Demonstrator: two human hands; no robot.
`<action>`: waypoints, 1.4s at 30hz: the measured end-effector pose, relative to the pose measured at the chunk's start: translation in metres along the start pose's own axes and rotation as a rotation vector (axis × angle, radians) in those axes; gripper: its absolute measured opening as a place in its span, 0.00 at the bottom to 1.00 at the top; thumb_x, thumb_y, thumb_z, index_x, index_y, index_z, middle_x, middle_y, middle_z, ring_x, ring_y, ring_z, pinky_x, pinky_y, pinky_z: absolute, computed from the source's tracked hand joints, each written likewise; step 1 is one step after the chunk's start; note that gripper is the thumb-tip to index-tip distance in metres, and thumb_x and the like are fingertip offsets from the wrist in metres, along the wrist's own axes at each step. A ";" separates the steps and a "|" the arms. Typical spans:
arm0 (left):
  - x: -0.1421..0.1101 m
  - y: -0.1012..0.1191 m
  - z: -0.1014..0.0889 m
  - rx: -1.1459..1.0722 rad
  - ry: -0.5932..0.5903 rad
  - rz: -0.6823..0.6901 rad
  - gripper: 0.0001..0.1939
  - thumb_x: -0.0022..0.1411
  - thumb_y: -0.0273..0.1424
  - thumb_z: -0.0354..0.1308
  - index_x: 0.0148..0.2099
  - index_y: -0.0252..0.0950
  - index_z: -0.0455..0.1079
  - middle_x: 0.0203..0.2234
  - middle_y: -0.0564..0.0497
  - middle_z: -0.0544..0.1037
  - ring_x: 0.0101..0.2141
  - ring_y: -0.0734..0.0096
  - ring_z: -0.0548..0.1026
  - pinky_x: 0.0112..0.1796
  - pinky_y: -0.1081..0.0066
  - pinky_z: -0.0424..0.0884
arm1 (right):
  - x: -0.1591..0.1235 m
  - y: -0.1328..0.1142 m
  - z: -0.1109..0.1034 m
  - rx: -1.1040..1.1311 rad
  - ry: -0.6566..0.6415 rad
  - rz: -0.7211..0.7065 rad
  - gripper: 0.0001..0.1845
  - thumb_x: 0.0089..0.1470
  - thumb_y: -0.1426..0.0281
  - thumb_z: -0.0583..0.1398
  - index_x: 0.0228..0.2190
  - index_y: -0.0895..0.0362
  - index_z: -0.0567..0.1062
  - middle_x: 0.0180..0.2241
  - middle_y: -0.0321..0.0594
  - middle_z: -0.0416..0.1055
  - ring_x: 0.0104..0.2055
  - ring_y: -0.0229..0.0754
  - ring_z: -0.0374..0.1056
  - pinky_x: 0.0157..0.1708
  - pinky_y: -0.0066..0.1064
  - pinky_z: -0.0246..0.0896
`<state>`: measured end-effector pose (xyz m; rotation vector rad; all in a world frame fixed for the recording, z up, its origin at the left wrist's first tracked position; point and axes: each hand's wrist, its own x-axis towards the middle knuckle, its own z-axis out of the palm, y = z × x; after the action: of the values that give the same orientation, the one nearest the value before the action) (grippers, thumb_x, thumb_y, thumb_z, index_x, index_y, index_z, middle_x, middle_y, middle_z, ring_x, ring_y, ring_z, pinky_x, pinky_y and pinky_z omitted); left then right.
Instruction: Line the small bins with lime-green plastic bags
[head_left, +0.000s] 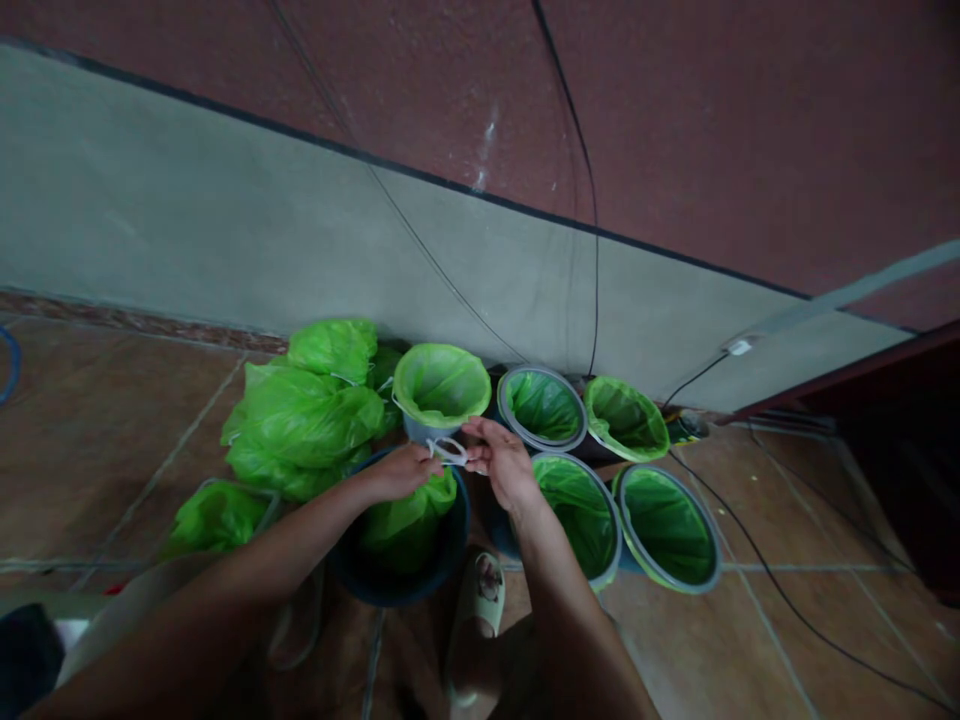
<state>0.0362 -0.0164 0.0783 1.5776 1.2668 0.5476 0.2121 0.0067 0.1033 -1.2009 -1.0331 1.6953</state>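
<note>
My left hand (409, 471) is closed on one end of a white drawstring (448, 450). My right hand (504, 462) pinches the other side, its remaining fingers partly spread. Between them the string forms a small loop. Just below hangs a green garbage bag (405, 525), gathered toward the string and sitting inside a dark round bin (360, 580). Whether the string belongs to this bag is partly hidden by my left hand. Right behind my hands stands a bin lined with a green bag (442, 385).
Filled green bags (307, 415) are heaped at the left, by another green-lined container (217, 515). Several lined bins (667, 525) stand to the right. Cables (592, 190) hang down the wall, and a black cord (780, 590) crosses the tiles. My slippered foot (487, 590) is beside the dark bin.
</note>
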 end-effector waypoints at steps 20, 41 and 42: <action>-0.004 0.008 -0.019 0.202 0.025 0.052 0.10 0.55 0.35 0.56 0.28 0.35 0.74 0.19 0.55 0.69 0.23 0.74 0.65 0.27 0.75 0.58 | -0.005 0.018 0.001 -0.758 -0.319 -0.123 0.16 0.55 0.62 0.56 0.23 0.59 0.75 0.19 0.32 0.64 0.23 0.32 0.56 0.27 0.25 0.51; -0.021 0.026 -0.030 0.332 0.183 0.402 0.15 0.66 0.30 0.48 0.49 0.39 0.73 0.43 0.47 0.78 0.43 0.67 0.75 0.44 0.69 0.68 | -0.005 0.018 0.020 -0.232 -0.319 -0.008 0.19 0.52 0.58 0.59 0.41 0.56 0.74 0.19 0.28 0.62 0.14 0.27 0.49 0.15 0.22 0.45; -0.021 0.026 -0.026 0.299 0.214 0.412 0.15 0.66 0.31 0.48 0.48 0.38 0.74 0.43 0.47 0.77 0.43 0.67 0.74 0.44 0.70 0.68 | -0.006 0.017 0.020 -0.215 -0.330 -0.010 0.19 0.51 0.57 0.60 0.41 0.56 0.74 0.19 0.28 0.62 0.15 0.27 0.49 0.15 0.22 0.46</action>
<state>0.0194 -0.0229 0.1165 2.0979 1.2246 0.8328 0.1921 -0.0075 0.0936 -1.0638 -1.4493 1.8505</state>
